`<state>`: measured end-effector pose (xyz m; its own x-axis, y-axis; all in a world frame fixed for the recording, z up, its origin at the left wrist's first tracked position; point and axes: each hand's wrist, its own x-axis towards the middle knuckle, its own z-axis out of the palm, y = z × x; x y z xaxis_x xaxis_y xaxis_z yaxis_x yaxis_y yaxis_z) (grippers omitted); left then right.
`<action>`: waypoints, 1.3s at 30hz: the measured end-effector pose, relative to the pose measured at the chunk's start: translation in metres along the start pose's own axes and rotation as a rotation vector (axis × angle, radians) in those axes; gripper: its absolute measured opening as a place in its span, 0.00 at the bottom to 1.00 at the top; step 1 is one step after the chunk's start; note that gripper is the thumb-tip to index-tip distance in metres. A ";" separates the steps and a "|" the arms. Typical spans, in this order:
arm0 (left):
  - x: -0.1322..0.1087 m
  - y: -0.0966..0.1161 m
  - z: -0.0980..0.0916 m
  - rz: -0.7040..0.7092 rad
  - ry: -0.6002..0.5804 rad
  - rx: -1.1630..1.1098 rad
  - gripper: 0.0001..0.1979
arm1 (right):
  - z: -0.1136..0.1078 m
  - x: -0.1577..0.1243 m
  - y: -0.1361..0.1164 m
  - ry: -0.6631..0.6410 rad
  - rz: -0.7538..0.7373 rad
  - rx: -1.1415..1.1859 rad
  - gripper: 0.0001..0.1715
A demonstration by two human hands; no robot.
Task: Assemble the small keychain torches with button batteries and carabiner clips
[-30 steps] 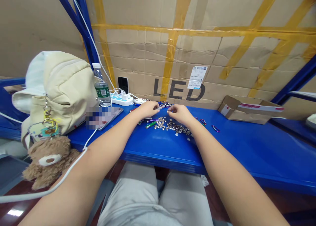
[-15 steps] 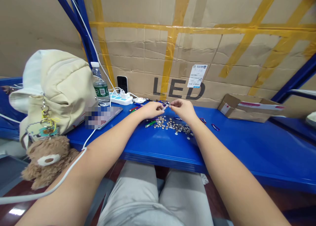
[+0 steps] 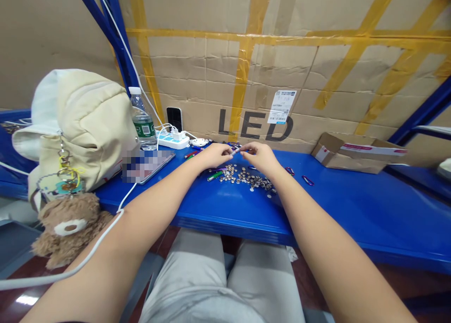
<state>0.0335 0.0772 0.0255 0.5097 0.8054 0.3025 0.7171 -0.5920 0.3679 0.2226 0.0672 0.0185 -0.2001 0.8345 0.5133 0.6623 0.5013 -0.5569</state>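
Note:
My left hand [image 3: 213, 154] and my right hand [image 3: 260, 155] meet just above the blue shelf [image 3: 352, 210], both pinching a small silvery tube-like part [image 3: 236, 150] between their fingertips. Right below them lies a heap of several small round silver button cells [image 3: 246, 178]. A green pen-shaped piece [image 3: 214, 176] and other thin coloured pieces lie beside the heap, near my left hand.
A cream backpack [image 3: 84, 125] with a plush bear [image 3: 66, 226] stands at the left, by a water bottle [image 3: 141, 121], a phone [image 3: 148, 165] and a white power strip [image 3: 172, 139]. A flat cardboard box [image 3: 355, 156] lies at the right. A cardboard wall backs the shelf.
My two hands have lifted slightly from the heap and come together, fingertips now meeting on the small part. The view has shifted a little.

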 end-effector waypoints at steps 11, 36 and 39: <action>0.003 -0.012 0.001 0.000 0.038 0.065 0.09 | 0.018 0.003 0.011 -0.299 -0.098 -0.371 0.12; 0.003 -0.012 0.003 0.017 -0.018 0.084 0.10 | 0.019 0.011 0.011 -0.396 0.181 -0.417 0.07; 0.003 -0.012 0.003 0.024 -0.025 0.082 0.10 | 0.018 0.009 0.009 -0.414 0.201 -0.426 0.10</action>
<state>0.0276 0.0867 0.0197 0.5380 0.7921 0.2881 0.7406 -0.6075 0.2871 0.2136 0.0833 0.0070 -0.2483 0.9652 0.0821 0.9287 0.2613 -0.2632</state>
